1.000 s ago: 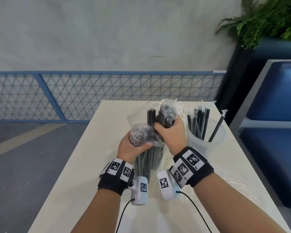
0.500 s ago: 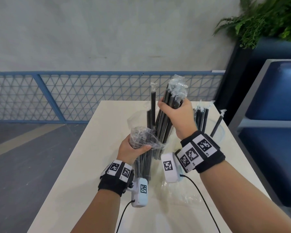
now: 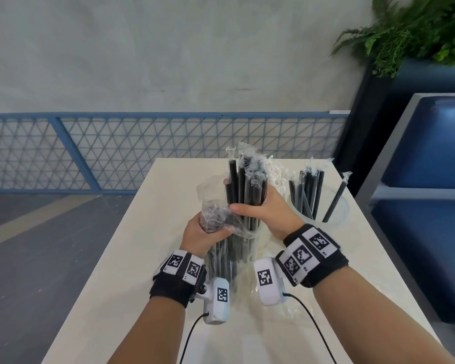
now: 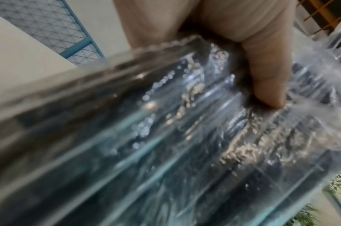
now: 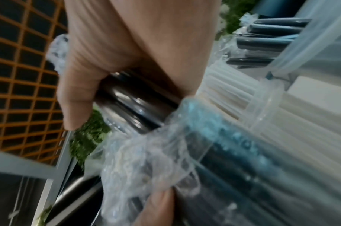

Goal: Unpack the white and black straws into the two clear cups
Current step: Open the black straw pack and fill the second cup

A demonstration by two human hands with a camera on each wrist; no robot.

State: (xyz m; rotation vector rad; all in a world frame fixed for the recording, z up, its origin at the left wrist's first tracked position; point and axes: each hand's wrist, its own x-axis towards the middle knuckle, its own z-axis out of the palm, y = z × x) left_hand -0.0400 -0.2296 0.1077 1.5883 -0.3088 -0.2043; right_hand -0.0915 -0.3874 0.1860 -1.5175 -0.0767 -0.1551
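Observation:
A clear plastic bag of black straws stands upright over the white table. My left hand grips the bag's crumpled upper part; its thumb presses the film. My right hand is wrapped round a bundle of wrapped black straws that sticks up out of the bag, also seen as black straws in the right wrist view. To the right stands a clear cup holding several black straws. White straws show behind my right hand; their cup is mostly hidden.
Loose clear film lies on the table under my right wrist. A blue mesh fence runs behind the table. A blue seat and a plant stand to the right, close to the table's edge.
My right hand rose with the bundle of black straws, then came back down and a little left. The left hand stayed on the bag.

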